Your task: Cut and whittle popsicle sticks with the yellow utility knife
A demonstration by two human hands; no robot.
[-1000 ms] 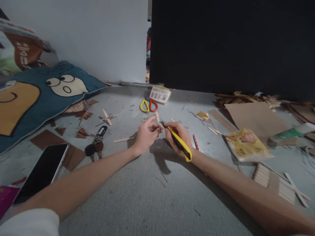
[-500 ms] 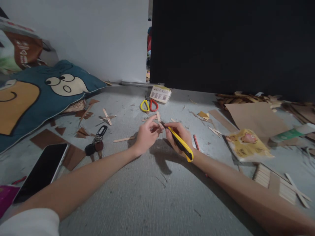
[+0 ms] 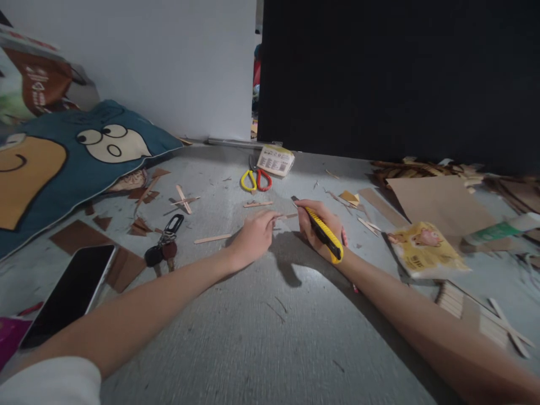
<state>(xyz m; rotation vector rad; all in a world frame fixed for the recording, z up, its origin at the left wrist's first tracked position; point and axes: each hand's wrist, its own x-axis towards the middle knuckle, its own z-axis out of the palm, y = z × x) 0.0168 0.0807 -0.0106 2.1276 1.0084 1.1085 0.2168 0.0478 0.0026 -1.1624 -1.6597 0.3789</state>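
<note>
Pinched in the fingers of my left hand point(image 3: 253, 235) is a short wooden craft stick point(image 3: 288, 216), its free end pointing right. My right hand point(image 3: 320, 225) is wrapped round a yellow and black utility knife point(image 3: 324, 233), with the blade out toward the far left. A small gap separates the blade from the stick. Beyond my hands another craft stick point(image 3: 258, 204) lies on the grey surface, and one more stick point(image 3: 212, 239) lies just left of my left hand. Scissors point(image 3: 256, 180) with one yellow and one red handle rest farther back.
Left are a phone point(image 3: 70, 295), keys point(image 3: 162, 253), brown scraps point(image 3: 80, 242), crossed sticks point(image 3: 184, 199) and a blue cushion point(image 3: 118, 146). Right are a yellow packet point(image 3: 422, 250), a glue tube point(image 3: 500, 229), cardboard point(image 3: 439, 199) and a bundle of sticks point(image 3: 470, 315). A white packet point(image 3: 276, 160) touches the scissors.
My right hand has drawn the knife to the right, away from the stick. The stick in my left hand has turned from pointing up and away to pointing right.
</note>
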